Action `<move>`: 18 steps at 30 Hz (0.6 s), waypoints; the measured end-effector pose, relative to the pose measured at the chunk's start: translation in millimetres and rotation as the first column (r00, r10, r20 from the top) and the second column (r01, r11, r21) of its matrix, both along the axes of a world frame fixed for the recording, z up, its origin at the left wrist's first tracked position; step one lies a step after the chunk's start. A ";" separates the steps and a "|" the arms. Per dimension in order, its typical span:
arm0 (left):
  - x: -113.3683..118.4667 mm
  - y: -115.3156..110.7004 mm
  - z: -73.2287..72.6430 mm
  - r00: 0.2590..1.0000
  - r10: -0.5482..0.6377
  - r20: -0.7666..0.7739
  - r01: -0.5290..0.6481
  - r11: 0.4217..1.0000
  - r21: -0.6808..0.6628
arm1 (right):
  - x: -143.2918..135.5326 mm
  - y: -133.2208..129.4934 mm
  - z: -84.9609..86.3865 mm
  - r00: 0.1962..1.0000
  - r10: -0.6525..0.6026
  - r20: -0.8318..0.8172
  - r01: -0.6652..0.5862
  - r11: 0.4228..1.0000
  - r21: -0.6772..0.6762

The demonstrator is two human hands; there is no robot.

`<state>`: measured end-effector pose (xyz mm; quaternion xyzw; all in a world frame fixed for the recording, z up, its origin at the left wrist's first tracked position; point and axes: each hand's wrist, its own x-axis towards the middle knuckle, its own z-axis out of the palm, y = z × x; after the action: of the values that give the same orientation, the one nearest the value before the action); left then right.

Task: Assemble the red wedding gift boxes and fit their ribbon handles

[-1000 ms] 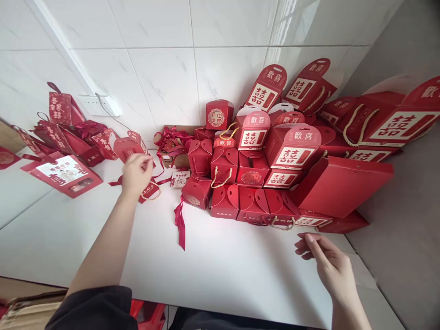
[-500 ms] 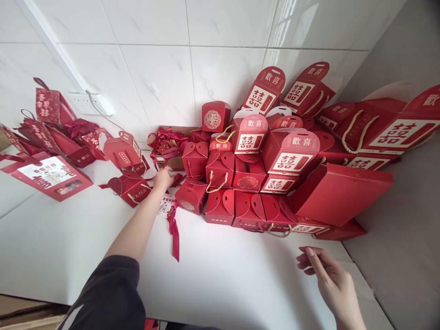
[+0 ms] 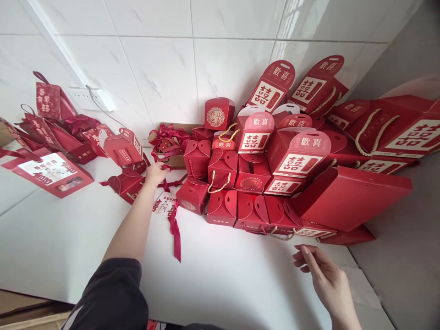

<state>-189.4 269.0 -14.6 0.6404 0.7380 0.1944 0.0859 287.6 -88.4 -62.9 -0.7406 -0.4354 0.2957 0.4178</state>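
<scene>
Currently, the open carton (image 3: 177,161) on the worktop (image 3: 220,270) contains tangled red ribbons (image 3: 170,137); the left hand (image 3: 157,174) pinches a ribbon strand (image 3: 167,168) just beside its near edge. One second earlier, this hand was near a gift box (image 3: 124,184). The right hand (image 3: 325,272) is loosely curled. Window bag (image 3: 77,181) contents: indistinct

A ribbon (image 3: 167,186) is touched by the left hand (image 3: 155,174), just in front of a carton (image 3: 177,161) of ribbons (image 3: 170,137). The right hand (image 3: 330,279) is held above the surface (image 3: 233,270), its fingers (image 3: 312,262) loosely bent. Red boxes (image 3: 252,176) are stacked near the tiled wall (image 3: 158,78).
</scene>
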 end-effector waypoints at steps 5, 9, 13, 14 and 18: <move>15.4 -19.9 16.4 0.998 0.042 -0.053 -0.038 0.996 0.083 | -1.6 0.8 -1.3 1.000 0.019 -0.017 -0.019 1.000 -0.008; 35.7 -25.4 8.0 0.994 -0.102 -0.030 0.099 0.991 -0.089 | -6.7 3.0 -1.0 0.998 0.052 -0.034 -0.052 0.999 0.005; 37.2 -18.4 -0.9 0.994 -0.104 0.036 0.110 0.951 -0.290 | -8.9 2.6 2.8 0.997 0.069 -0.023 -0.069 0.997 0.018; 34.8 -17.5 -1.0 0.993 -0.097 0.059 0.111 0.945 -0.308 | -8.6 1.8 3.7 0.997 0.068 -0.020 -0.067 0.997 0.024; 21.9 -22.7 5.8 0.981 -0.060 0.184 0.103 0.967 -0.233 | -6.9 -3.4 4.9 0.998 0.063 -0.012 -0.062 0.996 0.058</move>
<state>-167.5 246.4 -8.8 0.6357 0.7186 0.1550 0.2357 280.8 -91.8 -58.0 -0.7123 -0.4637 0.3010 0.4325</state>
